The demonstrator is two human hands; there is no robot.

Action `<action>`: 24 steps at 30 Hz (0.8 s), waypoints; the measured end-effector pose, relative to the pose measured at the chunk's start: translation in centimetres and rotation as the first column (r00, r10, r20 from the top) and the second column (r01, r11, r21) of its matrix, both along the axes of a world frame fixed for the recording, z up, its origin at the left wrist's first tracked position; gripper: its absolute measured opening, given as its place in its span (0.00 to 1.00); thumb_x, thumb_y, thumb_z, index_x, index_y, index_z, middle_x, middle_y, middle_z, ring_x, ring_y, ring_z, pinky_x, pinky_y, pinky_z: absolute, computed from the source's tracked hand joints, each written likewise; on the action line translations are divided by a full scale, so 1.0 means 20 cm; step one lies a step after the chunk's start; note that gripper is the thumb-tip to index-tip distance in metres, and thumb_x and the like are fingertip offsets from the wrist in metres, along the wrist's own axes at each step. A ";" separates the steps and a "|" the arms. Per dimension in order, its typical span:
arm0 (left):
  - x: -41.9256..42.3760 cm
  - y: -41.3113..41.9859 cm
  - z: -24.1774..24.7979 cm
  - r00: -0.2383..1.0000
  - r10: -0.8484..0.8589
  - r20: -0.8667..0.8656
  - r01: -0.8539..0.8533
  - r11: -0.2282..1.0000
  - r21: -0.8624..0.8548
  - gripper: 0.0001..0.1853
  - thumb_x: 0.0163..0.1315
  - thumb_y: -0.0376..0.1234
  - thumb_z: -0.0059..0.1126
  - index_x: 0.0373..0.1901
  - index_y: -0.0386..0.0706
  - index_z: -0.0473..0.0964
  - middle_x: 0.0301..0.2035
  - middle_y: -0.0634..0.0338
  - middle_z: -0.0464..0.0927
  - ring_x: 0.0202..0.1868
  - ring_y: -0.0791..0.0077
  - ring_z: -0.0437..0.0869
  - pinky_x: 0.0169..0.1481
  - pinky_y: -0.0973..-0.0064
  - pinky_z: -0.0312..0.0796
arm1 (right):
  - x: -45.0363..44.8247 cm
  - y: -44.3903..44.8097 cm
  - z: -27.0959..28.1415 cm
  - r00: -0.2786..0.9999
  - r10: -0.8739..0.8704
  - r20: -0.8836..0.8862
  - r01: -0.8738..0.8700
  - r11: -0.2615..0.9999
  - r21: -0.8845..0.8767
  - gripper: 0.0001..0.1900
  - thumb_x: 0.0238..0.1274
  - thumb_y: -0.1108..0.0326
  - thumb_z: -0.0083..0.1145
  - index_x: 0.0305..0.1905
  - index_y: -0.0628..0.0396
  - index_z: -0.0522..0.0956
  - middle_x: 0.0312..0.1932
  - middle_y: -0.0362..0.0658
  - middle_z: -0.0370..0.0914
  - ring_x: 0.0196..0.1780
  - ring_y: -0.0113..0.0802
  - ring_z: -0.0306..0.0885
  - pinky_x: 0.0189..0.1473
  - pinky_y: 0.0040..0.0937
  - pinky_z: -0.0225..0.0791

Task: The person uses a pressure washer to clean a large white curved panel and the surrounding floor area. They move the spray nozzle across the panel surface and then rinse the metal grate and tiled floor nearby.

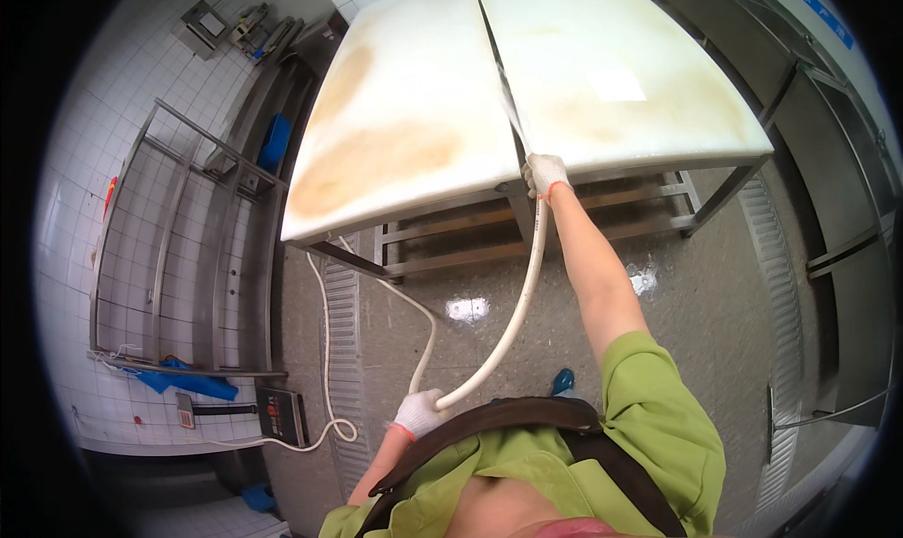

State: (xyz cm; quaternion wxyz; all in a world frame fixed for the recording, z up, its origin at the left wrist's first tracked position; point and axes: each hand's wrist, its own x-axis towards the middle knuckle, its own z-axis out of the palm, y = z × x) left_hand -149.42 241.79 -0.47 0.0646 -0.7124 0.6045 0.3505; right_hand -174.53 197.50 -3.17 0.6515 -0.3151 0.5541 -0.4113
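My right hand (545, 175), in a white knit glove with an orange cuff, grips the end of a cream hose (520, 305) at the near edge of two white-topped tables. Water sprays from the hose end along the narrow gap between the tops. Lower down, near my waist, my left hand (419, 412), gloved the same way, is closed around the hose. Brownish stains mark the left tabletop (409, 79); the right tabletop (600, 44) shows fainter ones and a bright reflection. The nozzle itself is hidden by my fingers.
More hose (326, 326) loops across the wet floor over a drain grate (343, 312). A metal rack (162, 242) stands by the tiled wall at left, near a floor scale (281, 416) and blue cloth (187, 381). Steel cabinets (825, 164) line the right side, beside another grate (772, 277).
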 end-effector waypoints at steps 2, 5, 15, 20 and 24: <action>0.01 -0.02 0.01 0.999 -0.037 0.000 0.037 0.998 -0.052 0.13 0.57 0.43 0.59 0.31 0.43 0.80 0.29 0.46 0.83 0.35 0.47 0.85 0.45 0.56 0.76 | -0.03 -0.01 -0.01 1.000 -0.002 0.003 0.002 1.000 -0.005 0.11 0.62 0.64 0.49 0.30 0.59 0.76 0.17 0.43 0.71 0.15 0.34 0.66 0.16 0.37 0.62; 0.00 0.00 0.05 1.000 -0.030 -0.007 0.030 0.999 -0.041 0.13 0.57 0.43 0.59 0.32 0.43 0.80 0.29 0.46 0.82 0.36 0.46 0.85 0.44 0.55 0.76 | 0.00 0.03 0.07 1.000 -0.018 0.002 0.018 0.997 -0.076 0.11 0.62 0.65 0.49 0.30 0.60 0.76 0.16 0.44 0.70 0.14 0.34 0.65 0.15 0.37 0.61; 0.02 0.06 0.02 0.996 0.047 -0.072 -0.058 0.985 -0.162 0.14 0.57 0.43 0.61 0.34 0.42 0.79 0.29 0.45 0.82 0.36 0.46 0.85 0.44 0.55 0.76 | -0.04 0.04 0.38 0.995 -0.090 0.031 0.094 0.977 -0.189 0.13 0.64 0.63 0.51 0.31 0.62 0.78 0.21 0.42 0.70 0.18 0.28 0.65 0.18 0.33 0.63; 0.04 0.10 0.03 0.999 -0.016 0.036 0.022 0.987 -0.157 0.13 0.54 0.42 0.64 0.32 0.42 0.80 0.30 0.46 0.83 0.36 0.46 0.85 0.43 0.57 0.76 | -0.08 0.15 0.17 0.999 -0.042 -0.022 0.041 0.998 -0.041 0.14 0.67 0.61 0.52 0.31 0.60 0.78 0.19 0.39 0.70 0.16 0.27 0.64 0.19 0.33 0.64; 0.10 0.20 0.01 0.994 -0.025 0.110 0.035 0.995 -0.095 0.12 0.54 0.42 0.63 0.30 0.44 0.81 0.27 0.49 0.83 0.35 0.49 0.86 0.43 0.58 0.78 | -0.11 0.38 -0.20 0.999 -0.041 -0.031 0.044 0.995 0.091 0.13 0.67 0.61 0.54 0.30 0.57 0.78 0.17 0.38 0.71 0.15 0.26 0.65 0.18 0.33 0.65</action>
